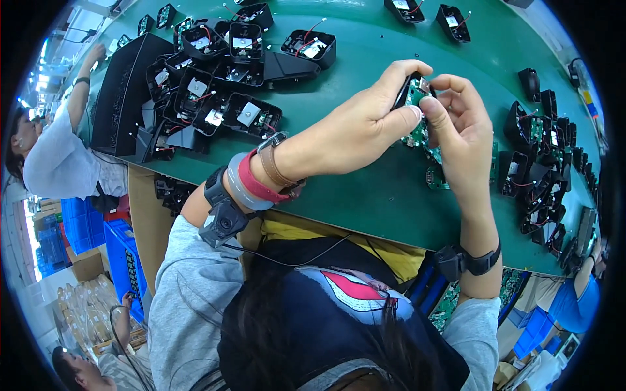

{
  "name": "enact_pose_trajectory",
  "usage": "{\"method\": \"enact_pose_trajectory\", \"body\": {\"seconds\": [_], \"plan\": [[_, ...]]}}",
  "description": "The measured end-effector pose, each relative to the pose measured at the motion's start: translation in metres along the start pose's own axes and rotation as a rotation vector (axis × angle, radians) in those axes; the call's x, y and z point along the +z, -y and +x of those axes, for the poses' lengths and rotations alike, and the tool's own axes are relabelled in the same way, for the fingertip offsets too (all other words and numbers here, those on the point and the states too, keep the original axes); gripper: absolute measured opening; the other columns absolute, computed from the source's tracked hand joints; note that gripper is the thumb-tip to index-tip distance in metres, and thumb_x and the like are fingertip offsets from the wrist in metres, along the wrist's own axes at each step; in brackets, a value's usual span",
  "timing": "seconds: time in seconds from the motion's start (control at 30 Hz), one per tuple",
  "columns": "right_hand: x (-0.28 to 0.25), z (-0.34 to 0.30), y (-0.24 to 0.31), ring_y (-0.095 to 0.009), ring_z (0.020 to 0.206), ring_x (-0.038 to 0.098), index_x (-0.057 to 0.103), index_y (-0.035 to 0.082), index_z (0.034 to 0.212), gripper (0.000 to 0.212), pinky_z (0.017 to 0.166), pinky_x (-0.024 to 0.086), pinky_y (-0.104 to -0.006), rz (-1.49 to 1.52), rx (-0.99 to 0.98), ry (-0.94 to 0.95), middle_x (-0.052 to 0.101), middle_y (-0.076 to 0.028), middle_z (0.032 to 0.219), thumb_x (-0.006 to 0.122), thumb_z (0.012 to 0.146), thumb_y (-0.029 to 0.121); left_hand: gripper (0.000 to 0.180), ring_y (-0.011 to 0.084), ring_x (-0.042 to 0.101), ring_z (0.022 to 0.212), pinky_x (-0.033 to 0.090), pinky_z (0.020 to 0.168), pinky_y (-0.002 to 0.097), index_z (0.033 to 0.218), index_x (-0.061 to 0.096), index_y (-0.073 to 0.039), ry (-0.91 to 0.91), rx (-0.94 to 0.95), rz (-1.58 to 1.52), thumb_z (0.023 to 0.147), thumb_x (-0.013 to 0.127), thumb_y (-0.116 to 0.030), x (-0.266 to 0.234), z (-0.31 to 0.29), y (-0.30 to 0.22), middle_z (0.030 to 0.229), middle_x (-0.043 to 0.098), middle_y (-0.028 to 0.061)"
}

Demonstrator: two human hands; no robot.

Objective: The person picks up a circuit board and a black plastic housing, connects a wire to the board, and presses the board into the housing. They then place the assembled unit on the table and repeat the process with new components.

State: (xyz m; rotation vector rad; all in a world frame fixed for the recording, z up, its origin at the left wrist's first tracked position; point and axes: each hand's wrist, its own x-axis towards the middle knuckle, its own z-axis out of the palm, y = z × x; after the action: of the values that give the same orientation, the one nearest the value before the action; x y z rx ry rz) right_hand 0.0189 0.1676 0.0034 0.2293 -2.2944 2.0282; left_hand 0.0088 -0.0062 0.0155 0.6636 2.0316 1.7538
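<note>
Over the green table, both my hands close around a small black plastic housing (pixel 402 95) with a green circuit board (pixel 415 96) in its open side. My left hand (pixel 365 124) grips it from the left, thumb on the board. From the right, my right hand (pixel 462 127) holds it, its thumb pressed against the board's edge and the other fingers curled behind. Whether the board is fully seated cannot be seen. More green circuit boards (pixel 438 178) lie on the table just below my right hand, partly covered by it.
Black housings with red wires (pixel 251 116) are heaped at the left beside a large black box (pixel 120 98). Another pile of housings with boards (pixel 538 169) lies at the right. Two housings (pixel 452 23) stand at the far edge. Other people (pixel 59 156) work nearby.
</note>
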Motion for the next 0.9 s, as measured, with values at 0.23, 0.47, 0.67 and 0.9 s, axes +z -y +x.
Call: {"method": "enact_pose_trajectory", "body": {"seconds": [0.23, 0.47, 0.67, 0.9], "plan": [[0.016, -0.007, -0.007, -0.008, 0.070, 0.051, 0.054, 0.000, 0.107, 0.027, 0.062, 0.043, -0.0209, -0.092, -0.035, -0.099, 0.053, -0.003, 0.083, 0.060, 0.093, 0.022, 0.038, 0.0053, 0.051, 0.090, 0.046, 0.075, 0.0207, 0.132, 0.039, -0.004, -0.106, 0.010, -0.190, 0.097, 0.040, -0.018, 0.003, 0.004, 0.012, 0.108, 0.051, 0.0029], [0.009, -0.005, -0.012, -0.011, 0.080, 0.049, 0.051, 0.001, 0.115, 0.033, 0.067, 0.044, -0.0248, -0.240, -0.113, -0.033, 0.049, -0.004, 0.087, 0.055, 0.095, 0.028, 0.036, 0.0050, 0.051, 0.093, 0.046, 0.079, 0.0203, 0.132, 0.040, -0.005, -0.085, 0.021, -0.194, 0.097, 0.044, -0.015, 0.000, 0.004, 0.011, 0.109, 0.052, 0.0037], [0.004, -0.008, -0.003, -0.013, 0.084, 0.049, 0.047, 0.003, 0.127, 0.042, 0.071, 0.046, -0.0233, -0.063, -0.119, 0.129, 0.045, -0.006, 0.104, 0.060, 0.092, 0.022, 0.037, 0.0072, 0.052, 0.095, 0.044, 0.083, 0.0209, 0.132, 0.037, -0.004, -0.133, 0.051, -0.324, 0.098, 0.044, -0.016, 0.001, 0.003, 0.005, 0.112, 0.052, 0.0048], [0.012, -0.010, -0.005, -0.013, 0.087, 0.052, 0.042, 0.005, 0.133, 0.053, 0.072, 0.050, -0.0248, 0.059, -0.118, 0.103, 0.042, -0.006, 0.109, 0.064, 0.085, 0.010, 0.043, 0.0100, 0.052, 0.103, 0.046, 0.083, 0.0242, 0.134, 0.035, -0.005, -0.046, 0.200, -0.184, 0.091, 0.042, -0.005, 0.000, -0.001, 0.004, 0.122, 0.050, 0.0074]]}}
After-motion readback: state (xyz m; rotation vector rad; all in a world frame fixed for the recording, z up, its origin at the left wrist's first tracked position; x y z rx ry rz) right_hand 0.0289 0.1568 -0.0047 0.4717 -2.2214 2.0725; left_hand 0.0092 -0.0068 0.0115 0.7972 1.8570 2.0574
